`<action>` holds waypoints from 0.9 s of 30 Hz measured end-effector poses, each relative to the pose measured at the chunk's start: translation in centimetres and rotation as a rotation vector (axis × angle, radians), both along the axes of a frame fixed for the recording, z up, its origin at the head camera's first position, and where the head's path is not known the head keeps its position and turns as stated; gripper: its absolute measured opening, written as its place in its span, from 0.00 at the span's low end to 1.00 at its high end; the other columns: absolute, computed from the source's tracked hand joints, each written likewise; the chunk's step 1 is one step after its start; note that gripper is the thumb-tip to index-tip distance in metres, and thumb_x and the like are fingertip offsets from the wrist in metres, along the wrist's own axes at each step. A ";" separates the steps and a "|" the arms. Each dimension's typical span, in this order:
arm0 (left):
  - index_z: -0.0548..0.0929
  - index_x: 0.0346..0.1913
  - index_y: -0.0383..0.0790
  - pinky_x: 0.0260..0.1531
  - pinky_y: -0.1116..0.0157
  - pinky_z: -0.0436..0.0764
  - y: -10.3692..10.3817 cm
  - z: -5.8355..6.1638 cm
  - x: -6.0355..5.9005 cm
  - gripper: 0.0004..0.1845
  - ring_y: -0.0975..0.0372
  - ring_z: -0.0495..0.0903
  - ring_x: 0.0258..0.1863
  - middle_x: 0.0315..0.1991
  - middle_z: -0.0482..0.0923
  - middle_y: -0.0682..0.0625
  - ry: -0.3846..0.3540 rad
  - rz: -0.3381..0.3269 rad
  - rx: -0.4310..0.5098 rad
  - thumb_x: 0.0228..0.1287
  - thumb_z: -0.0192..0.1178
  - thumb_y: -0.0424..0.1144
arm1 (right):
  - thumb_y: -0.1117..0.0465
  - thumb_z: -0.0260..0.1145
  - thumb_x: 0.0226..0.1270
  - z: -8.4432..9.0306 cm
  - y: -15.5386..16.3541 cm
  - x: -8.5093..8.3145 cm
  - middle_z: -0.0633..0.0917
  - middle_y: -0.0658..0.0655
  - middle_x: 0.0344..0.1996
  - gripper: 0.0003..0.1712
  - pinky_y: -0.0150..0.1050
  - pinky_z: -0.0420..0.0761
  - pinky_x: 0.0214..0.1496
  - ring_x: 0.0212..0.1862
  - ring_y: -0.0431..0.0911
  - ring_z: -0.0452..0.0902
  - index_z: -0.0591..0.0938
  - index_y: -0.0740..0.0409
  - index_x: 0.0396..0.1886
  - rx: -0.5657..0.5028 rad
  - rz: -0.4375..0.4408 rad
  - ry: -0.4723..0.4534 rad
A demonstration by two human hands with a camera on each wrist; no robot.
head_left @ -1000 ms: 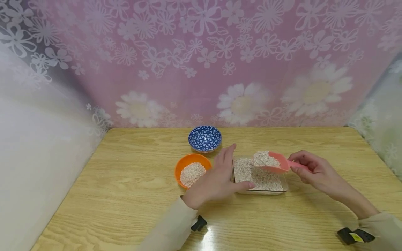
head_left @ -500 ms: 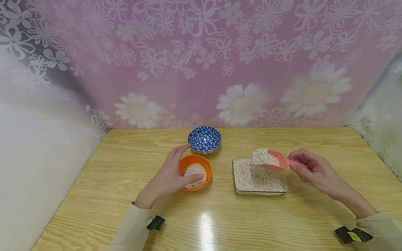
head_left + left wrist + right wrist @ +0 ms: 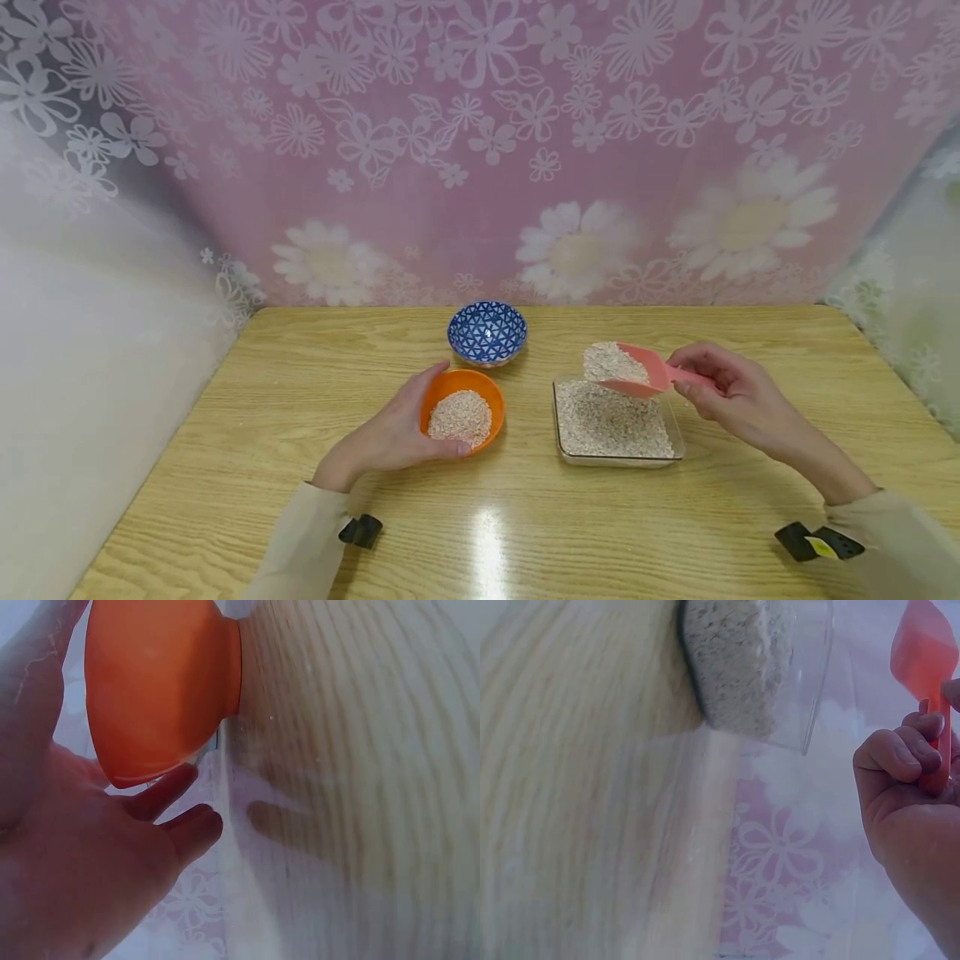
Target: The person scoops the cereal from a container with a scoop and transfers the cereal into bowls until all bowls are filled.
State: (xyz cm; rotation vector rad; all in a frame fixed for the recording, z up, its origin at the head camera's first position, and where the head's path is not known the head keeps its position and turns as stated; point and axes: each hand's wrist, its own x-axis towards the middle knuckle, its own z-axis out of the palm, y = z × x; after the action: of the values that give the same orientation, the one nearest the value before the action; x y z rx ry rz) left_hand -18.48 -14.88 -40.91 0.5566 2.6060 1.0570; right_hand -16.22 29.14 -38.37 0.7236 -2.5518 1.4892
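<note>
My left hand [image 3: 395, 429] is cupped around the left side of an orange bowl [image 3: 498, 408] of oat flakes [image 3: 461, 417]. Its thumb lies along the near rim and its fingers reach the far left side. Seen from the left wrist, the bowl's smooth outer wall [image 3: 157, 682] sits between thumb and fingers, its base on the table. My right hand [image 3: 738, 396] grips the handle of a pink scoop [image 3: 656, 367] heaped with oats [image 3: 615, 362]. The scoop hangs over the back of a clear rectangular container [image 3: 678, 433] full of oats. From the right wrist, fingers curl around the handle [image 3: 937, 761].
Behind the orange bowl stands a blue-and-white patterned bowl [image 3: 487, 333] with nothing in it. All of this is on a wood-grain table [image 3: 300, 375]. A pink floral backdrop [image 3: 420, 183] rises along the back edge, with pale side walls left and right.
My left hand has moved left from the clear container to the orange bowl and closed around its side. The loaded scoop has shifted slightly left and up with my right hand.
</note>
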 end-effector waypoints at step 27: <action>0.46 0.83 0.51 0.77 0.43 0.61 -0.2 -0.7 -0.3 0.66 0.52 0.60 0.77 0.80 0.55 0.50 -0.077 -0.031 0.071 0.48 0.80 0.56 | 0.76 0.61 0.71 1.8 -5.3 -2.1 0.77 0.47 0.27 0.14 0.37 0.69 0.20 0.21 0.41 0.66 0.81 0.59 0.51 -0.004 0.132 0.055</action>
State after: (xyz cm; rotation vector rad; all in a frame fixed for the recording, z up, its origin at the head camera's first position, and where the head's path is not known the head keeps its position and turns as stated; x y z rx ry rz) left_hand -18.83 -15.08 -41.65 0.5596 2.4942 1.1412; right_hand -18.33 23.89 -36.59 0.9350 -2.5040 1.4886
